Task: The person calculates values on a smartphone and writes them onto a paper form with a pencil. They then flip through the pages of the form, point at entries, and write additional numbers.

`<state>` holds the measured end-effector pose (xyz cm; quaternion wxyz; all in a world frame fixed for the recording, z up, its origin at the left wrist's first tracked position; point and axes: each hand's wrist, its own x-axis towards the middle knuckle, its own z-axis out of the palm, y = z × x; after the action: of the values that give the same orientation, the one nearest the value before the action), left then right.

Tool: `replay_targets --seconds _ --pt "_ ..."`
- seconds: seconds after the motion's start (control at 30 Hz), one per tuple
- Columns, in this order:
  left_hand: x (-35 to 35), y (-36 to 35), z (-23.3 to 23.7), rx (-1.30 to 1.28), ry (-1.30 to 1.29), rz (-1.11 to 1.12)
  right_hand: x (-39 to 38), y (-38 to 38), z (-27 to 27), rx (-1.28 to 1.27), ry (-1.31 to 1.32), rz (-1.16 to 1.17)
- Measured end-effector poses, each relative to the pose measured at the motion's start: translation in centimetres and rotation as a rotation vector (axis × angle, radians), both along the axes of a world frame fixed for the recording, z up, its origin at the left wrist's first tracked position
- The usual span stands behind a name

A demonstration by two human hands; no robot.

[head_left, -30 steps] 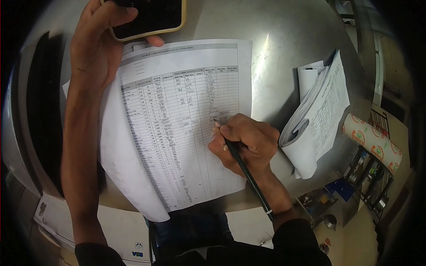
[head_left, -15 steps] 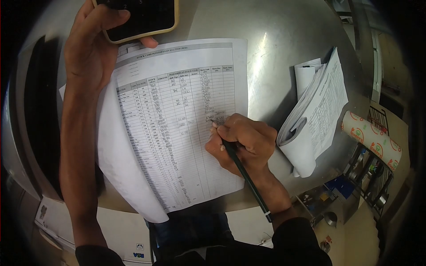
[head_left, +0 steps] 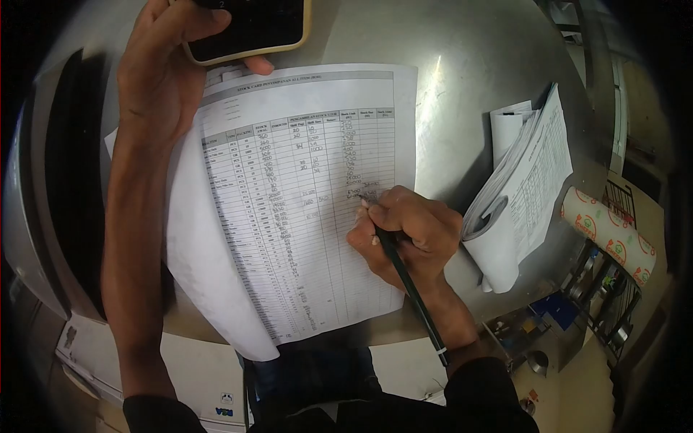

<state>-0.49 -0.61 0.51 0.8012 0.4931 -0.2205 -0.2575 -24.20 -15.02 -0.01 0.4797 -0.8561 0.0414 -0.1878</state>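
Observation:
A printed stock card sheet (head_left: 310, 238), its rows partly filled with handwritten figures, lies on the steel table; its left side curls over. My right hand (head_left: 411, 231) grips a dark green pencil (head_left: 413, 292) with its tip against the sheet, by a column of numbers right of the middle. Above the sheet's top left corner, my left hand (head_left: 170, 65) holds a smartphone (head_left: 253, 32) in a pale case, thumb over the screen. Digits show on the dark screen, and the phone's upper part is cut off by the view's edge.
A folded stack of printed papers (head_left: 523, 195) rests on the steel table (head_left: 375, 40) to the right. Beyond the table's right edge are a patterned roll (head_left: 606, 234) and a wire rack (head_left: 613, 303). A long dark object (head_left: 79, 187) stands at the left.
The whole scene sits slightly further right in the view. The pencil tip stays at about the same place on the sheet, and the left hand still holds the phone.

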Motion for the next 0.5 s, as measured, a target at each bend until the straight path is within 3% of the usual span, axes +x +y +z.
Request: replay_targets --seconds 0.27,0.5 --pt "0.15 0.01 0.11 -0.022 0.026 -0.017 -0.26 -0.02 -0.19 0.062 0.004 -0.038" --pt "0.10 -0.07 -0.26 -0.072 0.031 -0.025 -0.30 0.00 -0.55 -0.030 -0.077 0.047"
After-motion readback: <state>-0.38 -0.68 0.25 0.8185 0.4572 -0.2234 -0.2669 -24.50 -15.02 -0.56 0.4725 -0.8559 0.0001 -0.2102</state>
